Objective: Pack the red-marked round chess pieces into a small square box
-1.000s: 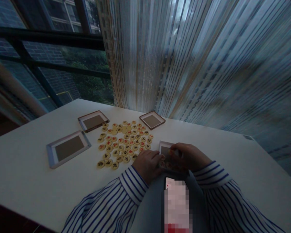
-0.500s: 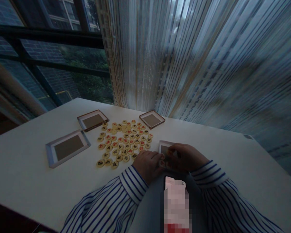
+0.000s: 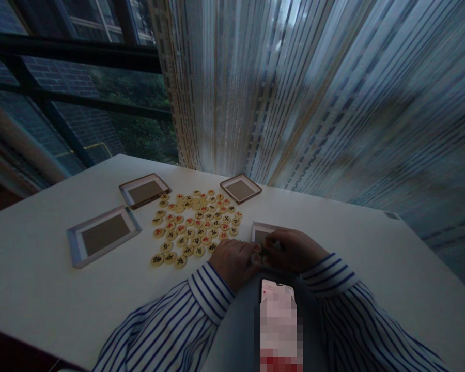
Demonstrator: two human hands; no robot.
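Note:
Many round cream pieces (image 3: pixel 196 222) with red or black characters lie spread over the middle of the white table. At their lower right, my left hand (image 3: pixel 236 261) has its fingers closed, with round pieces at the fingertips. My right hand (image 3: pixel 292 250) is bent beside it, fingers curled together over the near part of a shallow box (image 3: pixel 259 233); what its fingertips hold is too dark to make out. The two hands nearly touch.
Three more shallow boxes stand on the white table (image 3: pixel 352 248): one at the left (image 3: pixel 106 235), one at the back left (image 3: pixel 145 191), one at the back (image 3: pixel 241 189). A phone (image 3: pixel 278 305) lies below my hands. A striped curtain (image 3: pixel 232 93) hangs behind.
The whole view has shifted slightly, so the table's contents appear a little further left. My right fingertips have moved slightly against my left fingers; the pieces lie as before.

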